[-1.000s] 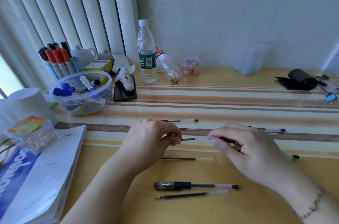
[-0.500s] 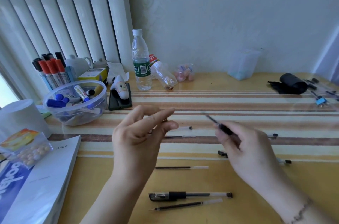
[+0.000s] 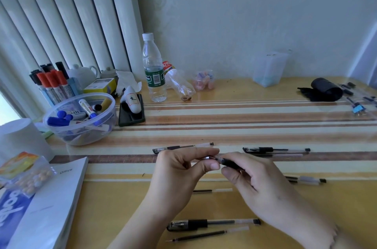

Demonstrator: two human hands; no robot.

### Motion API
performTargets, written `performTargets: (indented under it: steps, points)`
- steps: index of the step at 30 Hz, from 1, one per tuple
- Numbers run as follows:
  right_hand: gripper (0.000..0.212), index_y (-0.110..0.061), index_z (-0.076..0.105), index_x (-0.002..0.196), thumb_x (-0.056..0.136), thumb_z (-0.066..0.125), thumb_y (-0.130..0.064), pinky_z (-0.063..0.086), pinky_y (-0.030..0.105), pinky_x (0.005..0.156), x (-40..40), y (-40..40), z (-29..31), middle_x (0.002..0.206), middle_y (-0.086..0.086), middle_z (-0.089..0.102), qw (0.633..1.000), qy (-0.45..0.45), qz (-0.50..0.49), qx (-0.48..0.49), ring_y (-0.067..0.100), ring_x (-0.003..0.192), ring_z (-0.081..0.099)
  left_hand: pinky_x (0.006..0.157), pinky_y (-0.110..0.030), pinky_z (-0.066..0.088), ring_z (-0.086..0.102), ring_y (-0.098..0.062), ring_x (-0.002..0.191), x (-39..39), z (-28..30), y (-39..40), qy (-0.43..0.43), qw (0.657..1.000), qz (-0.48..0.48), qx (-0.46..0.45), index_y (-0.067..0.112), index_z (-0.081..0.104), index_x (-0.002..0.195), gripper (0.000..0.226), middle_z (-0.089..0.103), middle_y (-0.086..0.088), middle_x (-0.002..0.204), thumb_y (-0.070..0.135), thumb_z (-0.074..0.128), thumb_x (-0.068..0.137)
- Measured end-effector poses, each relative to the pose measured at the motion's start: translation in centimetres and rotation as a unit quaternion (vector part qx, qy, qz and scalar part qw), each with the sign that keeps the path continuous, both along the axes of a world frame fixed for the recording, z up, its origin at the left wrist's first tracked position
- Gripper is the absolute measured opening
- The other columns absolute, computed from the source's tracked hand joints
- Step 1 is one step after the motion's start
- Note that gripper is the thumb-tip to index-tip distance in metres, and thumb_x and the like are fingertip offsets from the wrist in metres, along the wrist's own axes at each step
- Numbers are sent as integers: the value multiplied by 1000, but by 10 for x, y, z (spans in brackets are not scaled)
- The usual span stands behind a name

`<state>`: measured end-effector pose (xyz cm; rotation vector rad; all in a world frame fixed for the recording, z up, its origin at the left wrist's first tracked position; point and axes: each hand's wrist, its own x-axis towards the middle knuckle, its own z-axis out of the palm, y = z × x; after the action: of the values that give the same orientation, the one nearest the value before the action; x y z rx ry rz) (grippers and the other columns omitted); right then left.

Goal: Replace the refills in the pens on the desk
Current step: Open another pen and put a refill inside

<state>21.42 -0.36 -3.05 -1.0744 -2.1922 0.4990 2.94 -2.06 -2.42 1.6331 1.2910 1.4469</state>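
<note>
My right hand [image 3: 259, 185] grips a pen with a black grip [image 3: 229, 162] just above the desk. My left hand [image 3: 181, 171] pinches that pen's metal tip end [image 3: 207, 158] between thumb and forefinger. Capped pens lie on the desk: one behind my left hand [image 3: 183, 147], one at the back right [image 3: 275, 149], one by my right wrist [image 3: 308, 179] and one near the front [image 3: 214, 223]. Loose refills lie under my hands [image 3: 213, 190] and along the front edge [image 3: 206, 234].
At the left stand a clear bowl of markers [image 3: 61, 134], a white cup [image 3: 18, 138] and a book [image 3: 51, 208] with a candy bag on it. A water bottle [image 3: 154, 73] and a phone [image 3: 140, 118] are behind. A black roll [image 3: 326, 89] lies far right.
Half a second ago my hands were apart, the left open and the right holding the pen up. Now they have come together and the left pinches the pen's tip.
</note>
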Motion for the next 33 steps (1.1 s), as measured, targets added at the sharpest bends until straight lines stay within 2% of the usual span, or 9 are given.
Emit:
performTargets:
  steps: [5,9,12,15,17,19,22,27,33]
  points:
    - [37,-40,58,116,90,37,-57,51,26,72,0,-1,3,100,-25,65,999,-27,-16,4,0,92,61,67,-48,57,60,-43,65,-1,-1,1,40,999,-5,6,43,76,86,23,75,11,71,53,75,66]
    - [28,-39,57,115,92,44,-48,44,14,57,1,-2,9,93,-22,58,991,-114,-36,60,-8,73,53,58,-6,42,64,6,64,-2,-2,0,177,984,14,26,38,77,92,17,66,31,62,35,78,75]
    - [30,-27,56,113,85,66,-26,24,5,50,1,-7,12,98,-16,50,983,-164,-46,70,-10,54,35,71,-19,53,66,12,88,-4,-6,1,284,958,26,29,50,69,101,26,71,33,90,51,65,76]
    - [22,-25,58,94,80,71,-14,29,7,49,1,-8,13,92,-17,52,983,-155,-61,81,0,54,43,68,-25,54,67,7,86,-7,-8,3,316,948,41,25,47,71,96,32,72,29,90,62,55,73]
    - [4,-25,65,89,85,64,-25,39,13,51,2,-6,13,82,-17,59,980,-147,-70,117,4,58,54,65,-26,54,69,4,84,-7,-8,2,320,946,37,33,46,71,96,32,73,27,89,61,53,74]
    - [28,-29,69,90,91,44,-43,44,21,47,4,-6,15,75,-19,62,980,-156,-75,103,6,59,59,64,-27,55,69,3,83,-8,-8,2,315,948,37,37,45,72,95,30,73,25,88,58,54,75]
    - [23,-43,52,98,85,46,-61,35,8,51,6,-10,15,74,-31,52,987,-149,-59,32,-10,61,52,67,-26,55,69,5,85,-11,-6,4,311,949,46,35,46,72,94,30,73,26,88,58,54,73]
    - [11,-35,59,77,87,64,-36,26,9,45,8,-4,10,55,-34,38,985,-134,-83,66,-12,46,41,69,-9,48,64,12,92,-13,-4,2,329,943,46,31,43,75,89,31,72,30,87,59,53,72]
    - [21,-37,53,81,84,53,-57,37,16,46,8,-4,9,62,-20,55,988,-128,-74,47,1,56,53,70,-23,54,65,11,89,-13,-5,3,323,945,52,25,43,74,88,32,72,30,87,61,54,70]
